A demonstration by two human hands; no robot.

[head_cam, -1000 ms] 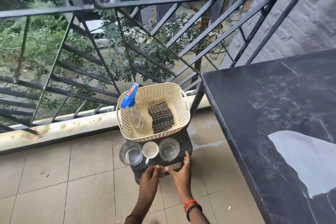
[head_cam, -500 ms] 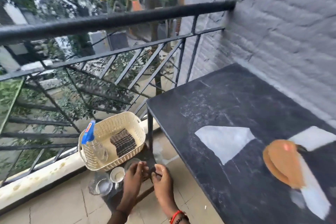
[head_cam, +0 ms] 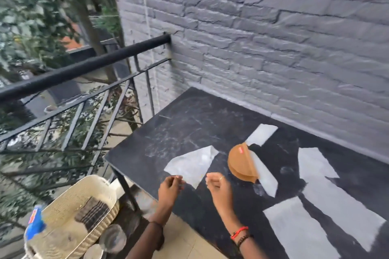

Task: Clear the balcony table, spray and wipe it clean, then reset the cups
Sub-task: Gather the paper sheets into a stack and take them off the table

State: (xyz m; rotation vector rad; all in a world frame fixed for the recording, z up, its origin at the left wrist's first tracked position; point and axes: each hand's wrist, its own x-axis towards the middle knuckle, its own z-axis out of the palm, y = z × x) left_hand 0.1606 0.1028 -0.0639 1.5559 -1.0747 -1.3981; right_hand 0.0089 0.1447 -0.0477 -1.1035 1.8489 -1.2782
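The black balcony table [head_cam: 189, 128] stands against the grey brick wall, with pale patches on its top. A stack of brown round coasters [head_cam: 240, 163] lies on it. My left hand [head_cam: 169, 188] and my right hand [head_cam: 219, 185] hover over the table's near edge, fingers loosely curled and holding nothing. Down at the lower left a cream basket [head_cam: 84, 202] holds the blue-topped spray bottle [head_cam: 34, 224] and a dark checked cloth [head_cam: 94, 214]. A glass cup [head_cam: 112, 238] stands in front of the basket, blurred.
A black metal railing [head_cam: 84, 67] runs along the left side with trees behind it. The grey brick wall [head_cam: 273, 48] closes off the table's far side. Beige floor tiles [head_cam: 183, 237] lie beneath my arms.
My view has swung up and right from the stool to the table. Both hands have left the stool's edge and risen over the table's near edge.
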